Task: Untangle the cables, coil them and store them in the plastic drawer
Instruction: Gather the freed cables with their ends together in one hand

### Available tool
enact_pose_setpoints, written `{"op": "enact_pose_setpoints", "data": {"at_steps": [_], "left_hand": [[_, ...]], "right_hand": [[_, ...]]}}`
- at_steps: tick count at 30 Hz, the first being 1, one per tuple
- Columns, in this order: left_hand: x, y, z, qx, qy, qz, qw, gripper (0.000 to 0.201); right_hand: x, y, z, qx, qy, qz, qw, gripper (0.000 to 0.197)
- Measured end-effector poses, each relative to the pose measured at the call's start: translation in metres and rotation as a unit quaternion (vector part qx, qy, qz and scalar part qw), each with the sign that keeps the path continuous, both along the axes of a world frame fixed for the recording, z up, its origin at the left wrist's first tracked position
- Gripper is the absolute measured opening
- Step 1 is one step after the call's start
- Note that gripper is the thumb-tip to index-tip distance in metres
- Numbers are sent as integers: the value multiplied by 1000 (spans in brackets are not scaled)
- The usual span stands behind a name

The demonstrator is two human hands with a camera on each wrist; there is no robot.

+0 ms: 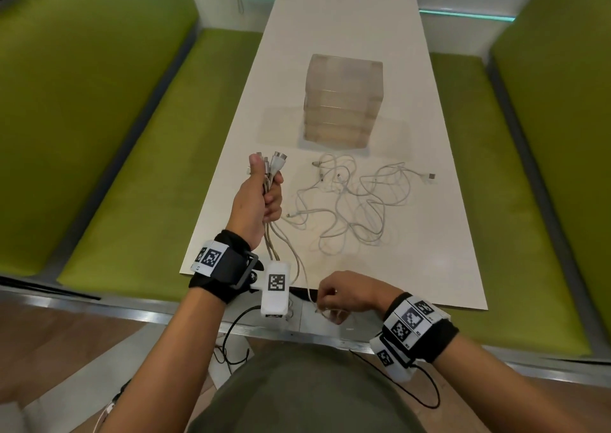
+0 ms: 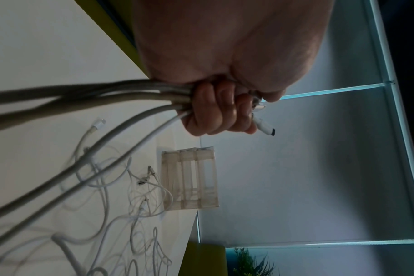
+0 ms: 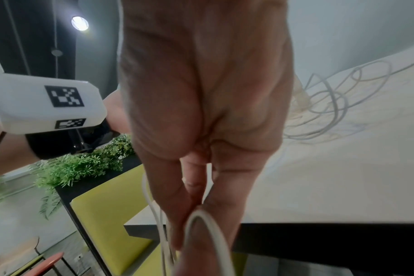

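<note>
Fingers (image 2: 208, 112) of the left hand (image 1: 254, 201) are clamped round a bundle of cable ends (image 1: 272, 165); the right hand (image 1: 347, 293) pinches one white strand (image 3: 208, 224) at lower centre. Progress: early — the tangled cables (image 1: 350, 201) lie loose on the surface (image 1: 429, 267). The plastic drawer (image 1: 342, 102), centre frame, appears closed — contents not discernible.
</note>
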State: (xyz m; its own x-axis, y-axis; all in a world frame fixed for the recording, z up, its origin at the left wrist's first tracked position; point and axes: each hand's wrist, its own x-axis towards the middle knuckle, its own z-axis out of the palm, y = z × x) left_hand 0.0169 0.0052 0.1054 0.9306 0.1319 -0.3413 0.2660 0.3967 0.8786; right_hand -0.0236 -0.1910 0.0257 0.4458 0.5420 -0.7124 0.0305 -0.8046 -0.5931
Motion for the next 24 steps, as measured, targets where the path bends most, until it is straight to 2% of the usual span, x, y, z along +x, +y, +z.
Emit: {"op": "enact_pose_setpoints", "data": {"at_steps": [2,6,9,11,16,19,21,24], "left_hand": [[-1,5,0,-7,-5,8,1000,58],[-1,9,-1,-8,-8,11,1000,58],[0,6,1,-5,-8,6,1000,58],[-1,5,1,-1,-7,2,1000,58],[0,2,0,2,-6,-3,1000,59],[0,0,-1,4,-9,-5,1000,57],[-1,0,-3,20,-21,-7,1000,49],[-5,0,-10,103,-52,-13,993,20]], "right_hand": [[-3,-9,-3,-39,-17,14,999,19],[-8,-22,-11,-135,1,74,988,19],[-7,-28,-14,-174,-13,77,982,21],[-5,-29,-12,-156,-26,59,986,18],[0,-26,-5,-23,-46,10,999,25],[4,-23,-3,4,-78,-9,997,19],[13,-21,0,24,-135,-24,990,14],[31,-15,11,78,-246,-76,963,7]]}}
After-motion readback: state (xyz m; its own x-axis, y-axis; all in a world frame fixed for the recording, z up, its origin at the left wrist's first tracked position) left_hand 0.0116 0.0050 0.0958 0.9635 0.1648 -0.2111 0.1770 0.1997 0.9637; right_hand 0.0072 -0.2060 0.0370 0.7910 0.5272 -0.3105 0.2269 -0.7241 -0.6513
